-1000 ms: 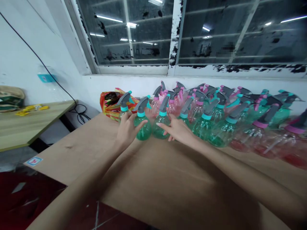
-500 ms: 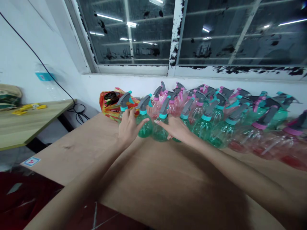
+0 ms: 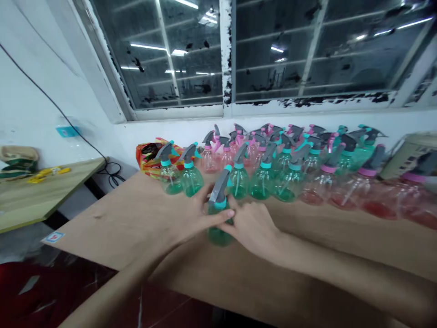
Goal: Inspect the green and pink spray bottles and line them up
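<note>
A green spray bottle (image 3: 220, 234) with a grey and teal trigger head stands near the middle of the wooden table (image 3: 136, 218), in front of the other bottles. My left hand (image 3: 196, 214) is closed around its left side, with the thumb across the front below the teal collar. From the right, my right hand (image 3: 254, 223) wraps the same bottle, its fingers partly hidden. Behind the hands stand more green spray bottles (image 3: 261, 184), and pink ones (image 3: 210, 161) sit farther back by the wall.
A red and yellow plastic bag (image 3: 146, 166) lies at the table's back left. More pink bottles (image 3: 378, 205) and a printed box (image 3: 409, 155) are at the right. On the left, a second table (image 3: 34, 200) bears yellow objects; a black cable (image 3: 114, 175) hangs between the tables.
Both hands have come back from the row toward me and now hold one green bottle between them, in front of the others. The view has shifted slightly to the right.
</note>
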Motion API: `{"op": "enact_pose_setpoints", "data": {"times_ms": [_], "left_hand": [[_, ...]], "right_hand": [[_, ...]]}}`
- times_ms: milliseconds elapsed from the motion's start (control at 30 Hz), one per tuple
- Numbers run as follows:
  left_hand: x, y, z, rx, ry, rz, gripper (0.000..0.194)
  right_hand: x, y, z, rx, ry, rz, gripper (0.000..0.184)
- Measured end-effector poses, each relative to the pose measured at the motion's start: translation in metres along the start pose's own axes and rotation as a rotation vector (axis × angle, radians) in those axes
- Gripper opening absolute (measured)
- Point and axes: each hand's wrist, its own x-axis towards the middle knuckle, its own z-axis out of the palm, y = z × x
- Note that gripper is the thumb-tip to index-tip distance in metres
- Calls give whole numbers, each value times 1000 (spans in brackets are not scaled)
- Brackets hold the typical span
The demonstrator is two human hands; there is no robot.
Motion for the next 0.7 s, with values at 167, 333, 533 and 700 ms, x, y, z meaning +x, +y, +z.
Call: {"op": "enact_pose_setpoints", "data": {"times_ms": [167,333,533,700], "left_hand": [[3,23,44,-117,4,-47,32],[16,26,75,-222,-92,-54,34],[50,29,104,-370,-245,75,41],[60,30,121,-175,-135,95,32]], "right_hand": [[-37,19,-7,36,-12,4,67],[-57,53,-9,75,154,-8,71],[-71,99,-1,138,237,-60,69],[-81,148,15,199,117,-120,64]]}}
